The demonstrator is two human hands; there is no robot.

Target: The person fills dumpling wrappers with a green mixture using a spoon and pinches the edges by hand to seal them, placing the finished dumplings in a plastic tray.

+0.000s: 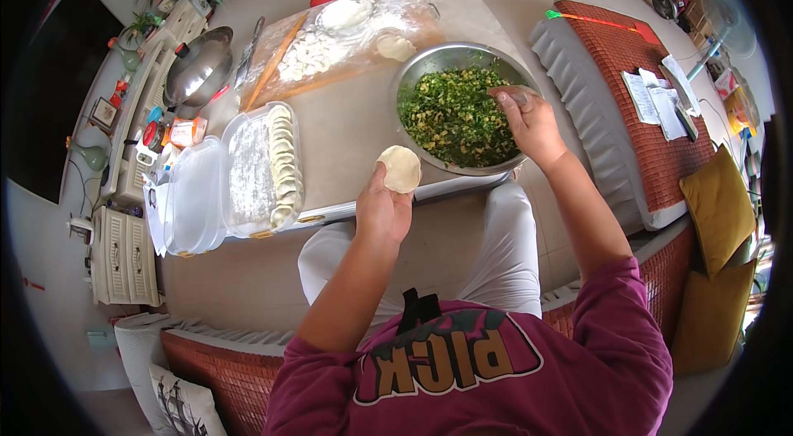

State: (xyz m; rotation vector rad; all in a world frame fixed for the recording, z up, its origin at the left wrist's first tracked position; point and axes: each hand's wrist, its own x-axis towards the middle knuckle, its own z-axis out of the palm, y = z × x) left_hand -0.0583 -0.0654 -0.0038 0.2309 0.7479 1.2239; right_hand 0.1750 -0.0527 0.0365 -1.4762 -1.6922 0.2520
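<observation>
A round dough wrapper (401, 169) lies flat across the fingers of my left hand (383, 211), close to the table's near edge. My right hand (531, 129) is over the right side of a steel bowl (410, 64). It grips a small flat utensil (499, 90), mostly covered by my fingers. Chopped green filling with yellow bits (461, 108) fills much of the bowl. To the left, a clear plastic container (232, 207) has a floured bottom and a row of folded dumplings (283, 160) along its right side.
Behind, a floured board (365, 67) bears a rolling pin (279, 58), dough pieces (306, 55), stacked wrappers (396, 47) and a bowl of flour (346, 12). A lidded wok (198, 67) stands at the left, near a knife (249, 52). An empty clear container or lid (195, 200) adjoins the dumplings.
</observation>
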